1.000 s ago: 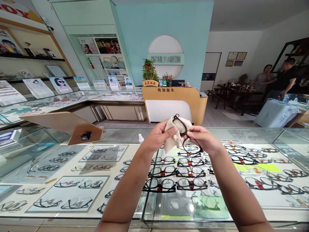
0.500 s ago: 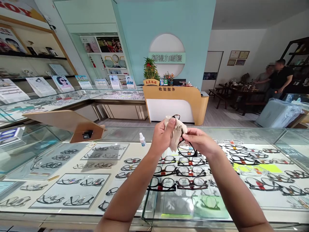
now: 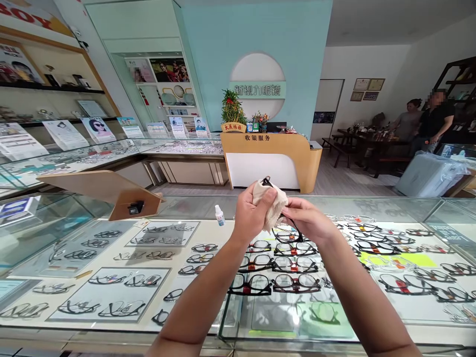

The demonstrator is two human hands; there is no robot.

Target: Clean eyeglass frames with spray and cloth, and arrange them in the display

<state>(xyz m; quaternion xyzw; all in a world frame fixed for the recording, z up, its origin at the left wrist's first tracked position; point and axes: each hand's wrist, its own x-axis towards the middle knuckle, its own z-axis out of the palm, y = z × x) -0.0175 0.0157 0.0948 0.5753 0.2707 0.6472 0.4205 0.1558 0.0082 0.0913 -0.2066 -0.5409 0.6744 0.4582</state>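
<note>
Above the glass display case, my left hand (image 3: 251, 212) is closed around a cream cloth (image 3: 274, 218) that wraps part of a pair of black-framed eyeglasses (image 3: 299, 233). One dark end of the frame pokes out at the top of the cloth. My right hand (image 3: 307, 216) pinches the eyeglasses at their other side, its fingertips close to the cloth's edge. A rim with its lens hangs below the right fingers. The cloth and my left fingers hide the rest of the frame. Left of my hands, a small white bottle (image 3: 219, 215) stands upright on the case.
Rows of eyeglasses (image 3: 296, 282) lie inside the glass case (image 3: 201, 329) beneath my arms. A tilted wooden board (image 3: 100, 186) stands at the left. Beyond are a wooden service counter (image 3: 271, 148) and two people (image 3: 433, 124) near a dark table at the right.
My left thumb has shifted across the cloth, and the cloth is bunched differently around the frame. The eyeglasses have turned slightly in my hands. The two people in the background have moved a little.
</note>
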